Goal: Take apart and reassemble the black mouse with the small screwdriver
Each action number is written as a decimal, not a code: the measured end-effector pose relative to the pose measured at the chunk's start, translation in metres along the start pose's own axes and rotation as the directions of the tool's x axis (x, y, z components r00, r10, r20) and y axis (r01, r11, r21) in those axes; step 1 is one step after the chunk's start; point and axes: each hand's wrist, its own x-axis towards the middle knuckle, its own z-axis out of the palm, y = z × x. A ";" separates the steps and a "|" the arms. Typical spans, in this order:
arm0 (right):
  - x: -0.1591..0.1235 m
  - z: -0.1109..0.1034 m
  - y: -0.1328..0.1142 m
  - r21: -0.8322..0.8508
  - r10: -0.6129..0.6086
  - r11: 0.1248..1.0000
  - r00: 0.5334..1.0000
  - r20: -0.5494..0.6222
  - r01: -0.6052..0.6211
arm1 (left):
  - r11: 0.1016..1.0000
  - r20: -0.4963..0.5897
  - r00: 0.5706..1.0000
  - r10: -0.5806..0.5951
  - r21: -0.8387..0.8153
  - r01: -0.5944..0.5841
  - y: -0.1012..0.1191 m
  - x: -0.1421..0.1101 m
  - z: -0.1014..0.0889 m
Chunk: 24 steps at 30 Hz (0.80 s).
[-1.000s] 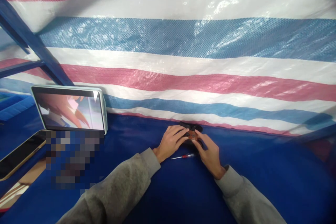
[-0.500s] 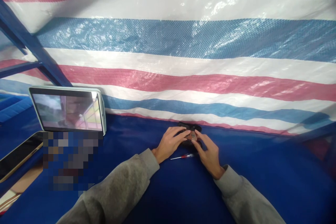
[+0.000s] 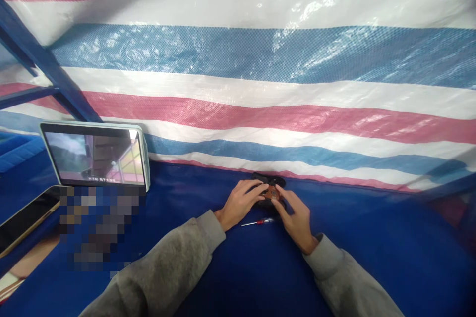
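Note:
A small black device [image 3: 268, 182] with a brown circuit board showing in its middle lies on the blue table cover, close to the striped tarpaulin. My left hand [image 3: 240, 202] rests on its left side with the fingers curled onto it. My right hand [image 3: 295, 217] pinches it from the right with thumb and forefinger at the board. A small screwdriver [image 3: 256, 222] with a red handle lies on the cover between my wrists, touched by neither hand.
A tablet [image 3: 95, 156] playing video stands propped at the left. A phone [image 3: 26, 222] with a dark screen lies at the far left edge. A striped tarpaulin [image 3: 260, 69] rises right behind the device. A blue metal frame [image 3: 40, 67] crosses the upper left.
The picture on the tablet has changed. My hands and the device have hardly moved.

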 end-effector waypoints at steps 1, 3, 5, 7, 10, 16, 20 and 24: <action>0.001 0.000 -0.001 0.001 -0.005 1.000 1.000 -0.001 0.005 | 1.000 0.003 1.000 -0.007 -0.003 0.007 0.000 0.000 0.000; 0.002 -0.001 -0.003 0.007 -0.009 1.000 1.000 -0.002 0.009 | 1.000 0.009 1.000 -0.017 -0.009 0.017 0.000 0.000 0.000; 0.003 -0.002 -0.004 0.016 -0.005 1.000 1.000 -0.009 0.005 | 1.000 0.017 1.000 -0.018 -0.009 0.018 0.001 0.000 0.000; 0.003 -0.002 -0.004 0.022 0.008 1.000 1.000 -0.016 -0.008 | 1.000 0.026 1.000 -0.009 -0.014 0.009 0.002 0.001 -0.001; 0.003 -0.002 -0.003 0.030 0.031 0.999 0.999 -0.020 -0.030 | 0.999 0.025 1.000 0.002 -0.044 -0.001 0.002 0.001 -0.001; 0.001 -0.002 -0.001 0.032 0.053 0.998 0.999 -0.006 -0.053 | 0.997 0.028 1.000 0.001 -0.076 0.001 -0.001 0.000 0.002; 0.001 -0.002 -0.002 0.048 0.048 0.998 0.998 0.033 -0.049 | 0.997 -0.014 1.000 -0.022 -0.067 0.021 0.001 0.001 0.001; 0.002 -0.003 -0.003 0.068 0.040 0.997 0.996 0.075 -0.045 | 0.999 -0.007 1.000 0.004 -0.054 -0.004 0.001 0.001 -0.001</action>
